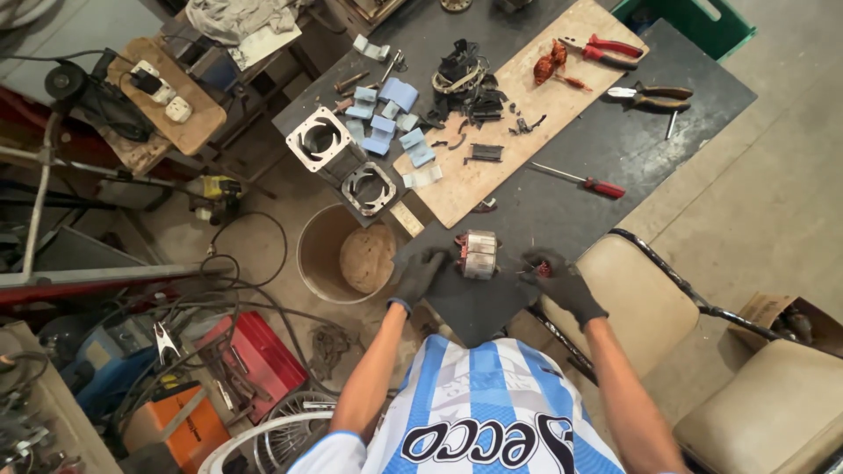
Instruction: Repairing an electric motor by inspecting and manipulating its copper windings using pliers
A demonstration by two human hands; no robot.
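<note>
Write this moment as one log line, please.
left hand: gloved, touching motor core | right hand: gloved, beside core | surface: dark bench | nearby: red screwdriver

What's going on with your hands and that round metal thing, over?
Left hand gloved, touching the motor core. Right hand gloved, beside it, apart. Core lies on the dark table. Red screwdriver lies beyond, not blocking.

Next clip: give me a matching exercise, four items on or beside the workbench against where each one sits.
Things:
1. motor stator
2. red-handled screwdriver
3. bucket
4. red pliers

Places:
A. on the floor beside the bench
B. far end of the wooden board
C. between the two gloved hands
D. on the dark bench top, right of the board

Pairs: 1-C, 2-D, 3-A, 4-B
</note>
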